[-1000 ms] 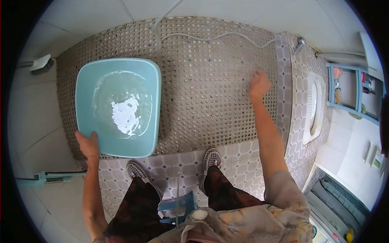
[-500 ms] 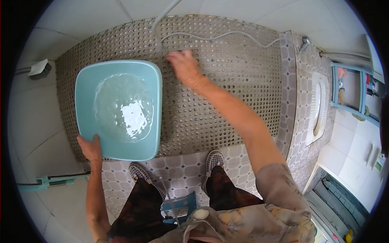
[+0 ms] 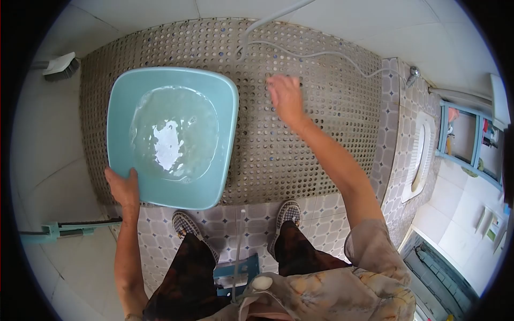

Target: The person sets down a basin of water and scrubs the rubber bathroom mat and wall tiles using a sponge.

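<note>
A light blue plastic basin (image 3: 174, 195) holds clear, rippling water (image 3: 195, 123) with a bright reflection on it. My left hand (image 3: 124, 187) grips the basin's rim at the near left corner, thumb on the inner side and fingers around the outside. To the right of the basin, apart from it, my right hand (image 3: 289, 101) is over the perforated mat (image 3: 326, 123), fingers spread and holding nothing. Whether the basin's underside rests on the mat is hidden.
A grey hose (image 3: 267, 21) and a thin tube (image 3: 326, 53) run along the far side. A brush (image 3: 61, 67) is at the left wall. On the right are a squat toilet (image 3: 420, 155) and a blue shelf (image 3: 463, 128). My checked shoes (image 3: 287, 214) stand on patterned tiles.
The basin looks larger and its right edge reaches further right, while the water's reflection has shifted. My right hand has moved right, away from the hose end. The view has shifted slightly.
</note>
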The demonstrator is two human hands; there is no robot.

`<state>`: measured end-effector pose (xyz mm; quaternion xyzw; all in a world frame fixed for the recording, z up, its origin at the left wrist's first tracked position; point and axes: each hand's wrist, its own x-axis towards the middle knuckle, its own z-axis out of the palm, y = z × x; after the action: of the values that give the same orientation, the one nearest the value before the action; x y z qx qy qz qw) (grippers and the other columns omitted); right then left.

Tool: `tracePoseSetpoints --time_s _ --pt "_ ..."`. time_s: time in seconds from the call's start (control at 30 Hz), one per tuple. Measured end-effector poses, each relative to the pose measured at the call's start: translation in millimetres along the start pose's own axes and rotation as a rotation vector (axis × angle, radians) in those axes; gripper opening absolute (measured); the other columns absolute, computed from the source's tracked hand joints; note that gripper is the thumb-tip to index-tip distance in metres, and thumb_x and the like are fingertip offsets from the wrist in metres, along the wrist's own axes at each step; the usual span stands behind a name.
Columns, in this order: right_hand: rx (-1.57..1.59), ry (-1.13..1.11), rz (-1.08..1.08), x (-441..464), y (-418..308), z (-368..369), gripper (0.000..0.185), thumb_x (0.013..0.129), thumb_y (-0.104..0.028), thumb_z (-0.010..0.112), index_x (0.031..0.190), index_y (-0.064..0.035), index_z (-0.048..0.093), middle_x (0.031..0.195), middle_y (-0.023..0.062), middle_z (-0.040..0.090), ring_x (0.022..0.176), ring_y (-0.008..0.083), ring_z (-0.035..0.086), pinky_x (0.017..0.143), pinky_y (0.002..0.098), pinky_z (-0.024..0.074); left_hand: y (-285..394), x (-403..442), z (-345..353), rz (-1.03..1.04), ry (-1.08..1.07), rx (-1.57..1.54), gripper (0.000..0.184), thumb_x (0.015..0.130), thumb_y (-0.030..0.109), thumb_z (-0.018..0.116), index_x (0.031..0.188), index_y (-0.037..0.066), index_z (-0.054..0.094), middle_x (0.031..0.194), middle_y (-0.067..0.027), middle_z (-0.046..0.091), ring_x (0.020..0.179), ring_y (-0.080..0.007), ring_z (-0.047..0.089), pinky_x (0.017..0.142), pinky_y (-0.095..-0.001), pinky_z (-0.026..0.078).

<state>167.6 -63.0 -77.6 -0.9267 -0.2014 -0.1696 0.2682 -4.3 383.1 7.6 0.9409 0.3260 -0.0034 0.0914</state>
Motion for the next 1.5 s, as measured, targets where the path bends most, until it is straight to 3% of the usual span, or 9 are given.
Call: tracePoseSetpoints --time_s 0.23,0.4,0.47,0.67,0.87,0.93,1.2,1.3,1.5 --pt "-0.197 0.154 0.194 94.5 50.7 27.3 0.016 0.082 -0.010 0.063 0.097 -0.0068 0.067 0.096 0.0130 0.065 0.091 0.0342 0.055 0.083 0.0413 0.0412 9.2 -1.8 -7.9 -0.020 -0.039 -0.038 0.065 0.077 0.022 0.070 0.126 -0.005 0.037 0.118 -0.0245 0.051 0.105 -0.0430 0.056 0.089 -0.0456 0.046" --pt "-0.274 -0.205 0.061 72.1 1.3 0.4 0.012 0.084 -0.012 0.061 0.094 -0.0084 0.067 0.088 0.0091 0.063 0.090 0.0300 0.055 0.085 0.0410 0.0418 10.8 -2.2 -5.8 -0.018 -0.007 -0.002 0.066 0.077 0.021 0.070 0.127 -0.005 0.037 0.118 -0.0246 0.051 0.105 -0.0429 0.055 0.089 -0.0462 0.046" --pt "0.038 -0.013 -0.050 26.0 -2.2 16.3 0.011 0.085 -0.015 0.060 0.089 -0.0079 0.067 0.089 0.0077 0.063 0.088 0.0288 0.055 0.083 0.0412 0.0418 8.9 -1.1 -5.4 -0.029 -0.032 -0.006 0.066 0.077 0.021 0.070 0.127 -0.005 0.037 0.119 -0.0245 0.050 0.106 -0.0428 0.055 0.089 -0.0464 0.046" --pt "-0.123 0.037 -0.132 69.4 22.4 25.2 0.014 0.086 -0.017 0.059 0.084 -0.0060 0.066 0.090 0.0095 0.064 0.089 0.0309 0.054 0.081 0.0420 0.0423 11.1 -0.7 -6.7 -0.039 -0.024 0.012 0.065 0.076 0.021 0.071 0.125 -0.005 0.038 0.119 -0.0243 0.050 0.106 -0.0427 0.055 0.088 -0.0462 0.046" --pt "-0.263 0.121 0.298 116.7 43.1 43.6 0.014 0.086 -0.017 0.058 0.086 -0.0058 0.066 0.089 0.0127 0.064 0.089 0.0324 0.055 0.080 0.0434 0.0413 12.3 -0.2 -7.1 -0.022 -0.020 0.009 0.065 0.075 0.021 0.071 0.125 -0.006 0.038 0.119 -0.0239 0.050 0.106 -0.0424 0.055 0.088 -0.0462 0.046" --pt "-0.264 -0.118 0.237 100.9 17.7 32.1 0.013 0.084 -0.015 0.060 0.090 -0.0041 0.065 0.088 0.0150 0.063 0.089 0.0355 0.053 0.082 0.0437 0.0410 11.0 -0.4 -5.7 -0.010 -0.003 0.007 0.064 0.075 0.020 0.071 0.124 -0.006 0.038 0.119 -0.0238 0.050 0.106 -0.0425 0.055 0.088 -0.0462 0.046" --pt "-0.083 -0.355 0.053 20.1 -50.3 -12.9 0.067 0.077 -0.008 0.067 0.136 -0.0031 0.037 0.132 0.0148 0.039 0.116 0.0337 0.038 0.099 0.0435 0.0381 13.9 -1.2 -9.9 -0.011 -0.030 -0.029 0.063 0.075 0.019 0.070 0.123 -0.005 0.038 0.118 -0.0232 0.050 0.106 -0.0427 0.055 0.088 -0.0459 0.046" --pt "0.030 -0.500 0.132 23.9 -46.3 -31.1 0.062 0.077 -0.004 0.065 0.134 -0.0041 0.041 0.130 0.0132 0.043 0.112 0.0341 0.041 0.096 0.0418 0.0415 13.4 0.4 -10.4 -0.008 -0.011 -0.031 0.060 0.075 0.019 0.070 0.120 -0.005 0.039 0.117 -0.0228 0.050 0.106 -0.0428 0.055 0.087 -0.0460 0.046" --pt "0.095 -0.281 -0.116 25.9 -17.4 -9.8 0.044 0.078 -0.003 0.063 0.121 -0.0032 0.055 0.113 0.0145 0.057 0.098 0.0354 0.052 0.089 0.0417 0.0447 17.5 -1.4 -11.7 -0.034 -0.021 -0.008 0.060 0.075 0.019 0.071 0.120 -0.005 0.039 0.117 -0.0230 0.050 0.105 -0.0427 0.055 0.087 -0.0455 0.047"
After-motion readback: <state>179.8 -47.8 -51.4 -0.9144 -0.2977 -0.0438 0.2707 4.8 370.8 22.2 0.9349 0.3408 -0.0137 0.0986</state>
